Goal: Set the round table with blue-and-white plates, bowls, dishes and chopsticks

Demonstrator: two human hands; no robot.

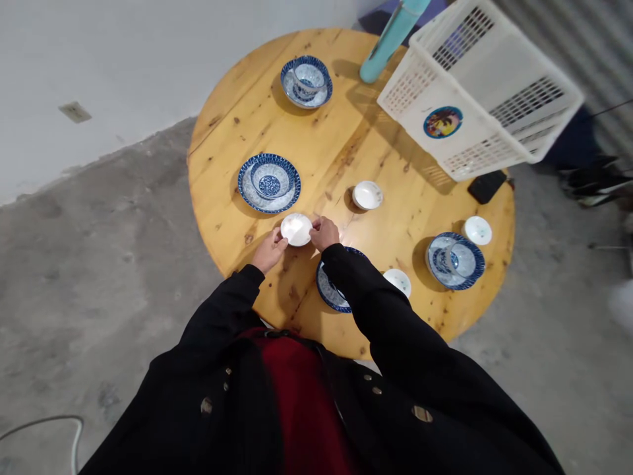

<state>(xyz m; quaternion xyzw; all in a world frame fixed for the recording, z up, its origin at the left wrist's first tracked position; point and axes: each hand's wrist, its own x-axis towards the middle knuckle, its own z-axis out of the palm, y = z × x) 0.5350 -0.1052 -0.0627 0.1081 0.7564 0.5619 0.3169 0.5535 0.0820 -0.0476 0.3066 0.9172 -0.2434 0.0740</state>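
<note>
A small white bowl [297, 229] is held between the two hands over the near-left part of the round wooden counter [316, 148], inward from its near-left edge. Its left rim is gripped by the left hand [270, 251], whose fingers are loosely curled with the thumb set at the bowl, and its right rim is pinched by the fingertips of the right hand [325, 233]; whether the bowl is resting on the wood or slightly raised cannot be told. Just beyond it, toward the left edge, a blue-rimmed plate [244, 191] is topped by a patterned bowl [271, 183]. Near the far edge, a second plate [287, 82] is likewise topped by a bowl [309, 74]. Toward the near edge, a third plate [327, 293] is partly covered by the right sleeve [363, 284], with a white dish [399, 282] seen just beyond that sleeve. By the right edge, a fourth plate [438, 254] is set with a bowl [463, 259], and a white cup [477, 230] is placed beside it. Another white saucer [367, 195] is seen near the counter's middle. Along the far-right edge, a white basket [467, 145], a turquoise cylinder [390, 43] and a flat black object [487, 187] are found.
</note>
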